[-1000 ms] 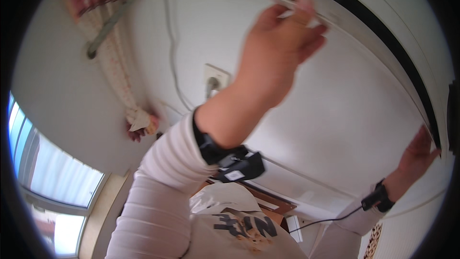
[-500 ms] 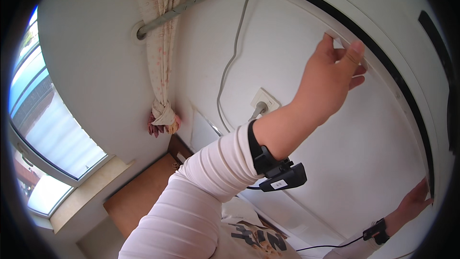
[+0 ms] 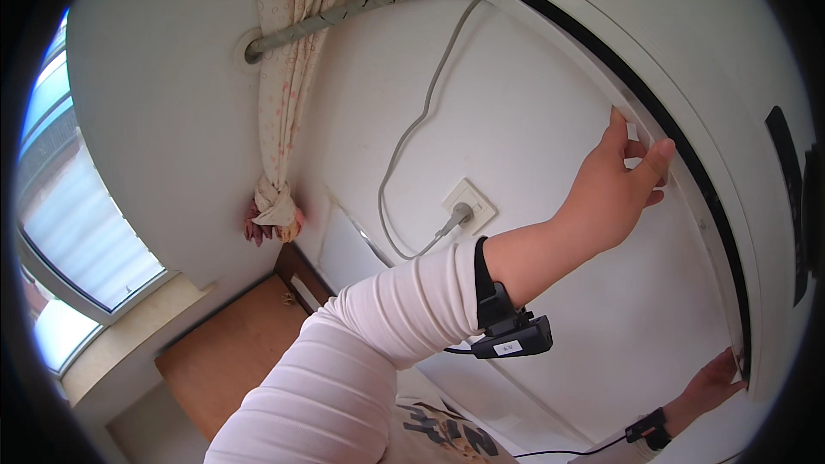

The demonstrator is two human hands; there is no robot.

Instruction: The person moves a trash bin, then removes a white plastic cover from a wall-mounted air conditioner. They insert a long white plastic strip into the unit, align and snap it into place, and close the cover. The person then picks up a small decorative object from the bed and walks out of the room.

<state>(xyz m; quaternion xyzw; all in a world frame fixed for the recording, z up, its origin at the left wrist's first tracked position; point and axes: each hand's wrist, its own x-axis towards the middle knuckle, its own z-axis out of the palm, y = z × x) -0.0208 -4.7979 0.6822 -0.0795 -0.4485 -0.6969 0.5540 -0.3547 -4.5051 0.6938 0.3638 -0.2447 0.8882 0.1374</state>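
A white wall-mounted air conditioner [image 3: 687, 69] with a long black outlet slot [image 3: 636, 86] curves across the right side. My left hand [image 3: 614, 180] reaches up to its lower edge, the thumb in front and the other fingers bent at the underside, gripping that edge. Farther along, at the lower right, my right hand [image 3: 709, 382] has its fingers and thumb on the same edge near the slot's end; part of its fingers is hidden. Black strapped devices sit on my left wrist [image 3: 516, 335] and my right wrist [image 3: 649, 430].
A grey cable [image 3: 400, 150] runs from the unit to a plug in the wall socket [image 3: 477, 206]. The wrapped pipe [image 3: 344, 13] enters a wall hole, passing the knotted curtain [image 3: 279, 120]. A window [image 3: 90, 215] and brown wooden furniture [image 3: 232, 348] are at the left.
In the view, the unit and my left hand have shifted downward, and my right hand now appears slightly left. Both hands remain at the unit's lower edge.
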